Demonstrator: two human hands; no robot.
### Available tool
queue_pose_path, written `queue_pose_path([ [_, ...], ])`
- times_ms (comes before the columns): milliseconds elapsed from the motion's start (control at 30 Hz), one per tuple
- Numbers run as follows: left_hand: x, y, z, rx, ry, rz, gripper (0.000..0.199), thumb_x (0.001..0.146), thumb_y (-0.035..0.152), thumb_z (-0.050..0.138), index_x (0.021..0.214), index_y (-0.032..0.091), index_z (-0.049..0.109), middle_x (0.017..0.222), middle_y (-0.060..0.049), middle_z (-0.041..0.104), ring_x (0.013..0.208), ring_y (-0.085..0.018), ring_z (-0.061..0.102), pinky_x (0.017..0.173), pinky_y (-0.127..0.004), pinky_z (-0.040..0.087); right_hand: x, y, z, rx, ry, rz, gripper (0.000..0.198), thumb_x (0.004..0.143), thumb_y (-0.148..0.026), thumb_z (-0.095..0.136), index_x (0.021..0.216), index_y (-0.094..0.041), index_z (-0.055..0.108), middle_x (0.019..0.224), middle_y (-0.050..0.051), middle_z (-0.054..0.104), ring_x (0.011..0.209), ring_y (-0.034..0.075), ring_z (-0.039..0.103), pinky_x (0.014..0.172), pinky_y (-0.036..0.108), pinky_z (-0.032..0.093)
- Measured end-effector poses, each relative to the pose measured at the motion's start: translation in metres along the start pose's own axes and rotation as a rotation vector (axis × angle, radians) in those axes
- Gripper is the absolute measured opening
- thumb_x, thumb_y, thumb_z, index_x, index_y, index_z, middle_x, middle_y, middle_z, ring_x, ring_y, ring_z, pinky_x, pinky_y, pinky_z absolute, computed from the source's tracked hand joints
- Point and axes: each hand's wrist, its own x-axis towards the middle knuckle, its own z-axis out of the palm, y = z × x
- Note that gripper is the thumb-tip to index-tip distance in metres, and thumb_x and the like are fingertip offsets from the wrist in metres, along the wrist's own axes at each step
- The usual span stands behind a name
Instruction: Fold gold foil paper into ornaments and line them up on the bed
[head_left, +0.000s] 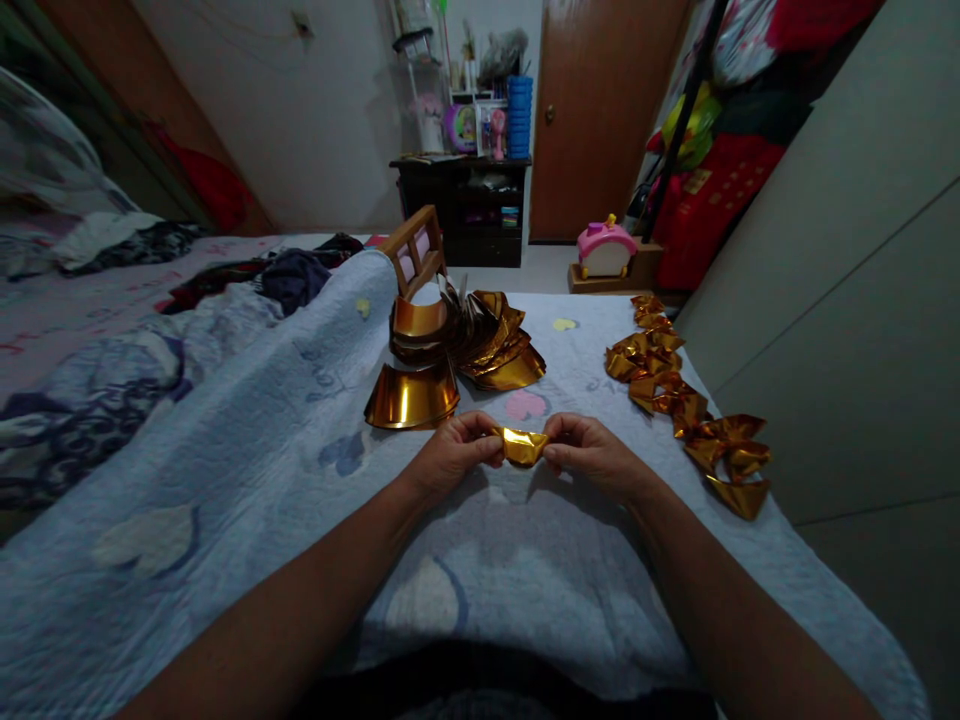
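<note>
A small folded piece of gold foil paper (523, 445) is pinched at its two ends, my left hand (454, 455) on the left end and my right hand (589, 455) on the right. Both hands hover just above the light blue quilt (247, 460). Beyond them lies a fanned pile of curved gold sheets (469, 345), with one curved gold sheet (411, 397) nearest my left hand. A row of several folded gold pieces (686, 405) runs along the right side of the quilt.
A small wooden frame (414, 250) stands behind the gold pile. Rumpled clothes and bedding (292, 275) lie at the left. A grey wall or cabinet (840, 300) closes the right side. A dark shelf unit (469, 205), a brown door (600, 110) and a pink toy (604, 248) are at the back.
</note>
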Motion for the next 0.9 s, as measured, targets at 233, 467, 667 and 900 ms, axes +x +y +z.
queue_pose_path([
  [233, 0.000, 0.002, 0.000, 0.015, -0.001, -0.015, 0.037, 0.063, 0.038, 0.093, 0.078, 0.014, 0.068, 0.070, -0.001, 0.070, 0.060, -0.011, 0.062, 0.059, -0.021, 0.048, 0.000, -0.001, 0.000, -0.003, -0.006, -0.005, 0.030, 0.076, -0.040, 0.083, 0.080, -0.018, 0.062, 0.067, -0.002, 0.062, 0.057, 0.010, 0.051, 0.052, 0.023, 0.037],
  [467, -0.001, 0.006, 0.004, -0.087, -0.004, -0.016, 0.040, 0.066, 0.038, 0.091, 0.087, 0.015, 0.066, 0.070, 0.000, 0.069, 0.058, -0.011, 0.063, 0.058, -0.021, 0.050, -0.001, -0.002, 0.000, 0.030, 0.007, -0.015, 0.025, 0.077, -0.036, 0.081, 0.085, -0.019, 0.065, 0.071, -0.002, 0.062, 0.060, 0.010, 0.054, 0.055, 0.024, 0.040],
  [667, -0.005, 0.011, 0.005, 0.069, -0.002, 0.103, 0.028, 0.074, 0.035, 0.085, 0.085, 0.015, 0.067, 0.078, -0.002, 0.067, 0.063, -0.011, 0.062, 0.062, -0.023, 0.052, -0.002, -0.007, 0.004, 0.060, 0.154, 0.007, 0.027, 0.075, -0.032, 0.080, 0.098, -0.023, 0.067, 0.084, -0.002, 0.066, 0.065, 0.011, 0.056, 0.061, 0.026, 0.046],
  [900, -0.013, 0.013, 0.007, 0.761, -0.033, 0.539, 0.009, 0.085, 0.011, 0.066, 0.085, 0.019, 0.072, 0.113, -0.007, 0.059, 0.104, -0.019, 0.062, 0.085, -0.030, 0.054, 0.002, -0.001, 0.003, 0.040, 0.326, -0.001, 0.031, 0.082, -0.046, 0.072, 0.102, -0.023, 0.066, 0.066, -0.005, 0.058, 0.055, 0.010, 0.049, 0.053, 0.023, 0.039],
])
